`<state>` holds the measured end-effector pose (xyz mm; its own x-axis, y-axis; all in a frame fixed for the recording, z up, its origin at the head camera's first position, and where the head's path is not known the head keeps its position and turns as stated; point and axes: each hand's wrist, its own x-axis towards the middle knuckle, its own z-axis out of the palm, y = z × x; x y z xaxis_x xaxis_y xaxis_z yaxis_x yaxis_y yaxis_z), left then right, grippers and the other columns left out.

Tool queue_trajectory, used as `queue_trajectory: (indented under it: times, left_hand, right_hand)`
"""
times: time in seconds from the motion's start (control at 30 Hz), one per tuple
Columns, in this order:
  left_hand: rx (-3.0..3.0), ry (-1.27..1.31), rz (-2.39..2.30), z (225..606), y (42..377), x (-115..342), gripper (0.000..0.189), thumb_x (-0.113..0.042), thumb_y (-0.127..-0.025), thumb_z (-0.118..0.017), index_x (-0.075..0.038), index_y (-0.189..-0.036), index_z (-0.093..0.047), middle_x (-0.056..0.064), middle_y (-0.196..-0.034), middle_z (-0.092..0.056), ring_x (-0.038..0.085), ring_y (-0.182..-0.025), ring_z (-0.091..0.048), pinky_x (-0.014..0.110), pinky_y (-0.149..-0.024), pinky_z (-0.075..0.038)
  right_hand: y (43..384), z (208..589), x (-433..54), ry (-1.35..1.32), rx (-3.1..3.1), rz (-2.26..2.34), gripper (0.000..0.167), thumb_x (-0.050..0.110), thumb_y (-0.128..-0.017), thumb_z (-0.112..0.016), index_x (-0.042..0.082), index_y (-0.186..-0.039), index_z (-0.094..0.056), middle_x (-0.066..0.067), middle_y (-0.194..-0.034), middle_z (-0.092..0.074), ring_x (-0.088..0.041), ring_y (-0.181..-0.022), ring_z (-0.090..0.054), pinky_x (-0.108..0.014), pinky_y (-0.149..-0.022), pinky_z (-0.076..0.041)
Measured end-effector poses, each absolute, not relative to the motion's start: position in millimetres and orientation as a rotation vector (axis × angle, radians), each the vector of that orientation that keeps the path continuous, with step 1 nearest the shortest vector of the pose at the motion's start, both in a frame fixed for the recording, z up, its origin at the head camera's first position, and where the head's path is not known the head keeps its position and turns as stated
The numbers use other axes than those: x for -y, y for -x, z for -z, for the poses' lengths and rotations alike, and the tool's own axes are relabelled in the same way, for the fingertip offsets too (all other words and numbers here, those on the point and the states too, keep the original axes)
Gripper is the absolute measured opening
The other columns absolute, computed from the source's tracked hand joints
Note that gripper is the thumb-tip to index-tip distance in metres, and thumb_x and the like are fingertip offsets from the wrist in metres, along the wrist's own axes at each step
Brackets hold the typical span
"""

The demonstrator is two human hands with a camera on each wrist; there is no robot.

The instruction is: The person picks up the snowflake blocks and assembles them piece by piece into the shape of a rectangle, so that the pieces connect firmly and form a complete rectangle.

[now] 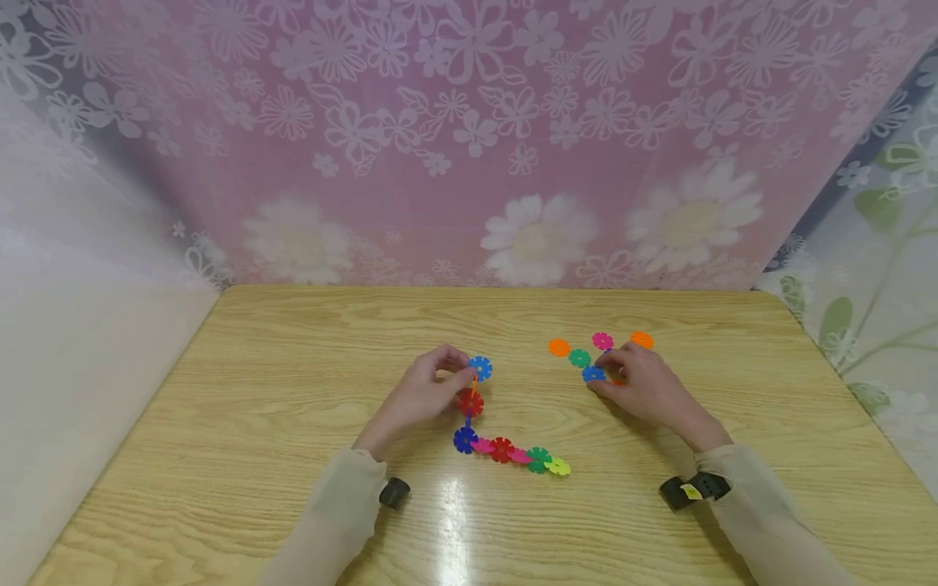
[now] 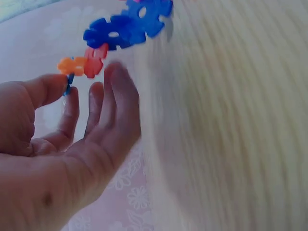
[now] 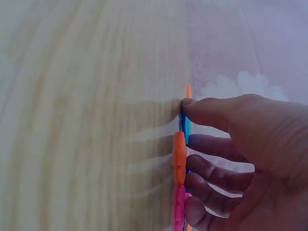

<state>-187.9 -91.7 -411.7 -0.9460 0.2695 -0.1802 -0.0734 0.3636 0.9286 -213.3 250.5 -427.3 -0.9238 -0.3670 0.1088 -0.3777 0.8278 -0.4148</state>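
My left hand (image 1: 428, 384) pinches a light blue notched plastic disc (image 1: 480, 368) between thumb and index finger. Slotted to this disc is a chain of interlocking discs, running down through an orange one (image 2: 72, 66), a red one (image 1: 471, 404) and a dark blue one (image 1: 465, 440). From there it bends right through pink, red and green discs to a yellow disc (image 1: 558, 466). Over on the right, my right hand (image 1: 645, 387) has thumb and index finger on the edges of a blue disc (image 1: 593, 374) low on the table; its other fingers spread over neighbouring discs.
Around the right hand lie a green disc (image 1: 580, 358), a pink disc (image 1: 602, 341) and orange discs, one of them (image 1: 559, 347) at the left. The wooden table (image 1: 293, 342) ends at a pink flowered curtain (image 1: 410, 203) behind, with pale fabric at both sides.
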Motion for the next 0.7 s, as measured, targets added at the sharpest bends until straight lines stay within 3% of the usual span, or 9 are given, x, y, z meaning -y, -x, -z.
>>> queue_trajectory:
  times: [0.2,0.47,0.7]
  left_hand:
    - [-2.343,-0.214,-1.639,412.2,187.7,96.2,0.018,-0.022,-0.100,-0.067,-0.011,-0.115,-0.065,0.006,-0.111,-0.070,0.018,-0.096,-0.070,0.035,-0.076,-0.059]
    - [-2.286,-0.320,-1.711,415.8,188.1,101.7,0.025,-0.012,-0.099,-0.066,-0.016,-0.123,-0.062,0.009,-0.109,-0.068,0.019,-0.092,-0.071,0.038,-0.078,-0.059]
    - [-2.273,-0.322,-1.731,415.9,186.2,106.3,0.027,-0.010,-0.100,-0.064,-0.016,-0.126,-0.061,0.011,-0.110,-0.066,0.020,-0.089,-0.071,0.039,-0.080,-0.059]
  right_hand:
    - [217.6,426.7,-249.6,-0.593,3.002,-0.768,0.023,0.019,-0.089,-0.080,0.002,-0.102,-0.071,-0.013,-0.096,-0.066,-0.025,-0.087,-0.064,-0.045,-0.081,-0.057]
    - [219.3,427.1,-245.6,-0.596,2.962,-0.908,0.023,0.009,-0.087,-0.080,0.004,-0.102,-0.064,-0.006,-0.089,-0.069,-0.015,-0.079,-0.061,-0.024,-0.071,-0.052]
    - [210.6,421.7,-229.2,-0.651,2.836,-1.111,0.013,0.008,-0.090,-0.078,0.008,-0.098,-0.068,-0.004,-0.089,-0.072,-0.012,-0.079,-0.066,-0.021,-0.069,-0.055]
